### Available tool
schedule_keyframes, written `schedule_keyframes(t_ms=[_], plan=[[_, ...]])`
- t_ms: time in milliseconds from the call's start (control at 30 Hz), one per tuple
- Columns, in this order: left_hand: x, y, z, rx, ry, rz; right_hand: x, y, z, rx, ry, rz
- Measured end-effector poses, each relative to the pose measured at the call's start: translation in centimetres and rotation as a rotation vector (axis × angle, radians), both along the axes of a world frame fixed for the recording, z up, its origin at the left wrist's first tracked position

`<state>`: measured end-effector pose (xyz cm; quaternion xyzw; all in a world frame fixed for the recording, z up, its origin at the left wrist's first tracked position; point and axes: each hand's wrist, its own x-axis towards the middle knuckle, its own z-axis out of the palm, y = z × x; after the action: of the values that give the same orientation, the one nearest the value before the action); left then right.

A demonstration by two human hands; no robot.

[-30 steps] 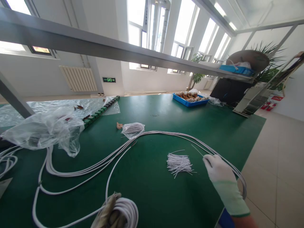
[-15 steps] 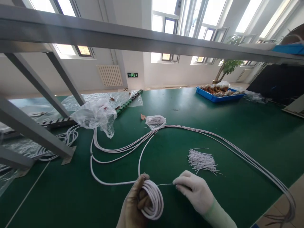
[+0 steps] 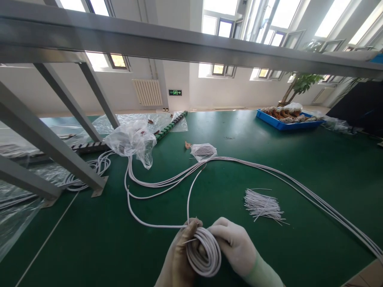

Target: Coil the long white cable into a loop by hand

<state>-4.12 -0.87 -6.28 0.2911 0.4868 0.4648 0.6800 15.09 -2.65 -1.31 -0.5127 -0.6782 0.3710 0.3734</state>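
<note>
My left hand (image 3: pixel 178 261), in a worn brownish glove, is closed around a coil of white cable (image 3: pixel 206 255) low in the middle of the view. My right hand (image 3: pixel 235 245), in a white glove with a green cuff, is closed against the coil's right side and pinches a thin white tie whose end pokes out to the left. From the coil the cable runs up over the green table (image 3: pixel 299 159) and joins a bundle of long white cables (image 3: pixel 269 169). A small heap of white ties (image 3: pixel 263 204) lies to the right of my hands.
A clear bag of ties (image 3: pixel 204 150) lies mid-table, and a crumpled plastic bag (image 3: pixel 131 139) covers cable ends at left. A blue tray (image 3: pixel 289 121) of parts stands far right. Grey frame legs (image 3: pixel 56 153) and an overhead beam (image 3: pixel 191 50) cross the left and top.
The view shifted left from the tie heap to the coil. My right hand brought one tie from the heap over to the coil and now presses against it. The left hand kept hold.
</note>
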Motion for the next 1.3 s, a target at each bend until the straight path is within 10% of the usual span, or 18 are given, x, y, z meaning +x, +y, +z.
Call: schedule_keyframes(t_ms=[467,733,1100,1300], plan=[[1.1,0.5,0.3,-0.035,0.049,-0.076,0.8,0.0,2.0,-0.107,0.058,0.028],[1.2,0.9,3.3,-0.196,0.019,-0.179,-2.8,-0.7,0.9,-0.267,-0.219,-0.121],[2.4,0.4,1.1,0.042,0.065,-0.123,-1.1,0.2,0.1,0.362,-0.184,-0.060],[1.1,0.1,-0.4,0.170,0.099,-0.171,-1.3,0.9,-0.4,0.258,-0.210,-0.126]])
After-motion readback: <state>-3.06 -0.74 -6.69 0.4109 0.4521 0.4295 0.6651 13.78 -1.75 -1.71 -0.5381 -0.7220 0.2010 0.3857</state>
